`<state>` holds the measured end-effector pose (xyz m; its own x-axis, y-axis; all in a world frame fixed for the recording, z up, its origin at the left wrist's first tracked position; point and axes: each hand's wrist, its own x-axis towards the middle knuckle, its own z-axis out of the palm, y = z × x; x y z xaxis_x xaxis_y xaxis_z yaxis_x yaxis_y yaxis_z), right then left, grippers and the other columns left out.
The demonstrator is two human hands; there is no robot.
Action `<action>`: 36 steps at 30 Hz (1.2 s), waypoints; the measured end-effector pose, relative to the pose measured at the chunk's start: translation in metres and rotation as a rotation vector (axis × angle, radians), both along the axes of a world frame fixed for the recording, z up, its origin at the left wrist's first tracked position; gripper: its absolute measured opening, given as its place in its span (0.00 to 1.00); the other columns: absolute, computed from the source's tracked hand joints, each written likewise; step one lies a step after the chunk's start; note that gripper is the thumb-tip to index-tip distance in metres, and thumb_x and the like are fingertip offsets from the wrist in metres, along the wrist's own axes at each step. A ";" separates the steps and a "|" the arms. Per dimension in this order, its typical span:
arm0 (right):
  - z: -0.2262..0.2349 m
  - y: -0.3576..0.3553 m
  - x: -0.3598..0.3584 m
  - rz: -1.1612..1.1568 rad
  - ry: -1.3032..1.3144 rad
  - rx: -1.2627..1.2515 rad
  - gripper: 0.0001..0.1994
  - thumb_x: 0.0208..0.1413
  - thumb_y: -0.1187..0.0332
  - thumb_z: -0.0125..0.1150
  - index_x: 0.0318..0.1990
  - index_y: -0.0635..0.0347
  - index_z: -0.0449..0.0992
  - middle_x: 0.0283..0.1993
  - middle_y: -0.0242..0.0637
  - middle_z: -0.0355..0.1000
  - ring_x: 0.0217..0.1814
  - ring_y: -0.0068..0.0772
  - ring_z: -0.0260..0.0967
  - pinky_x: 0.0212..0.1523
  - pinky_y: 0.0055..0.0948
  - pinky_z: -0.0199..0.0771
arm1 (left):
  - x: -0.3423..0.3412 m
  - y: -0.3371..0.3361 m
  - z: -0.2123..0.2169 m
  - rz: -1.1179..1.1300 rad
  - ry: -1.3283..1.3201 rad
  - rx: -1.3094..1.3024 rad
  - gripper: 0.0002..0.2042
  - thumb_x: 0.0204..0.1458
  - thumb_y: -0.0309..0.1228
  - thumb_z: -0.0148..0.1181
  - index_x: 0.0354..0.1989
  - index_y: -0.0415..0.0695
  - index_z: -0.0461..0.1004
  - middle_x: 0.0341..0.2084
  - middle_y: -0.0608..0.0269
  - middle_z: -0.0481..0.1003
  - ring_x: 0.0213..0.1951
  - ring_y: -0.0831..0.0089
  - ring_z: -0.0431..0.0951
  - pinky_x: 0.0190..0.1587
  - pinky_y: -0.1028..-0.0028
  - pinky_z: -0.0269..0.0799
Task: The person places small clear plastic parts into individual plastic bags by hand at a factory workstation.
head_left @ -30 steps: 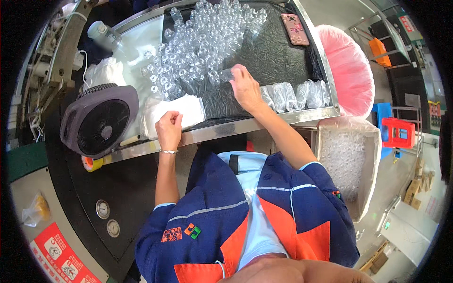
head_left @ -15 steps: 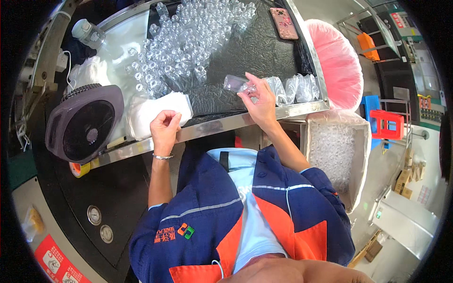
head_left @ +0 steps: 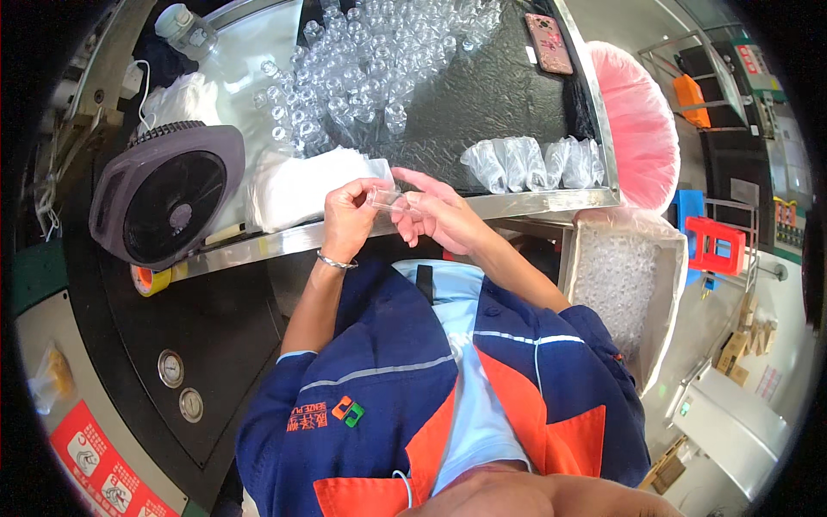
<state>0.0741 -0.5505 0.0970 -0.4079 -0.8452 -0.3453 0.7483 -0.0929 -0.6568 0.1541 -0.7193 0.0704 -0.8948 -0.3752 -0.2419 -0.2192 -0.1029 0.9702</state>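
Observation:
A small clear plastic bottle [head_left: 384,200] lies sideways between my two hands, just over the table's front edge. My right hand [head_left: 441,215] grips its right end with thumb and fingers, the index finger stretched out above. At the other end, the fingers of my left hand [head_left: 349,220] are closed against the bottle; whether a thin bag is also pinched there, I cannot make out. Behind my left hand lies a stack of white plastic bags [head_left: 306,185]. Several similar clear bottles [head_left: 370,73] lie heaped on the black table cover [head_left: 469,108].
A row of bagged bottles [head_left: 525,164] stands near the metal table rim [head_left: 538,203]. A dark fan [head_left: 168,198] is at the left, a phone [head_left: 550,43] at the far right. Beside the table are a pink-lined container [head_left: 633,125] and a lined box of clear pieces [head_left: 616,284].
My right hand has brought the bottle left and nearer to me, up to my left hand. My left hand has shifted right to meet it. The whole view has shifted slightly.

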 end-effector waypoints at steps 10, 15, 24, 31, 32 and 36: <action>-0.009 0.014 -0.003 -0.124 0.462 0.168 0.19 0.63 0.68 0.52 0.60 0.61 0.64 0.41 0.31 0.68 0.35 0.20 0.65 0.36 0.22 0.70 | -0.001 0.006 -0.001 0.092 0.174 0.004 0.01 0.52 0.21 0.60 0.31 0.39 0.75 0.23 0.72 0.74 0.25 0.87 0.71 0.28 0.85 0.67; -0.024 0.010 0.007 -0.269 0.759 0.317 0.17 0.62 0.70 0.50 0.58 0.62 0.62 0.38 0.31 0.67 0.35 0.22 0.66 0.38 0.24 0.71 | -0.005 0.030 0.012 -0.090 0.314 -0.473 0.02 0.48 0.19 0.61 0.29 0.39 0.74 0.24 0.64 0.75 0.25 0.78 0.74 0.30 0.78 0.70; -0.026 0.015 -0.016 -0.278 1.275 0.502 0.16 0.54 0.76 0.53 0.51 0.64 0.73 0.63 0.49 0.60 0.63 0.47 0.61 0.60 0.36 0.63 | -0.006 0.009 0.004 -0.095 0.323 -0.738 0.09 0.44 0.20 0.63 0.35 0.39 0.74 0.31 0.56 0.75 0.29 0.65 0.77 0.31 0.70 0.73; -0.003 0.004 -0.030 -0.186 2.034 1.022 0.21 0.50 0.70 0.62 0.54 0.56 0.72 0.60 0.53 0.60 0.62 0.54 0.57 0.57 0.43 0.63 | 0.000 -0.049 0.003 0.019 -0.171 -1.116 0.13 0.42 0.28 0.68 0.35 0.43 0.72 0.29 0.57 0.73 0.28 0.56 0.76 0.31 0.60 0.70; -0.001 -0.010 -0.035 -0.189 1.939 0.911 0.24 0.50 0.70 0.61 0.57 0.52 0.69 0.58 0.51 0.62 0.59 0.52 0.59 0.55 0.43 0.64 | 0.003 -0.052 -0.001 0.013 -0.168 -1.122 0.13 0.42 0.28 0.68 0.35 0.43 0.72 0.29 0.57 0.73 0.28 0.56 0.76 0.31 0.60 0.70; -0.019 -0.053 -0.059 -0.131 1.940 0.890 0.28 0.51 0.69 0.62 0.61 0.45 0.63 0.47 0.44 0.67 0.46 0.45 0.67 0.46 0.41 0.66 | 0.006 -0.059 -0.012 0.084 -0.110 -0.992 0.08 0.44 0.27 0.67 0.29 0.40 0.74 0.23 0.57 0.75 0.25 0.60 0.77 0.30 0.64 0.71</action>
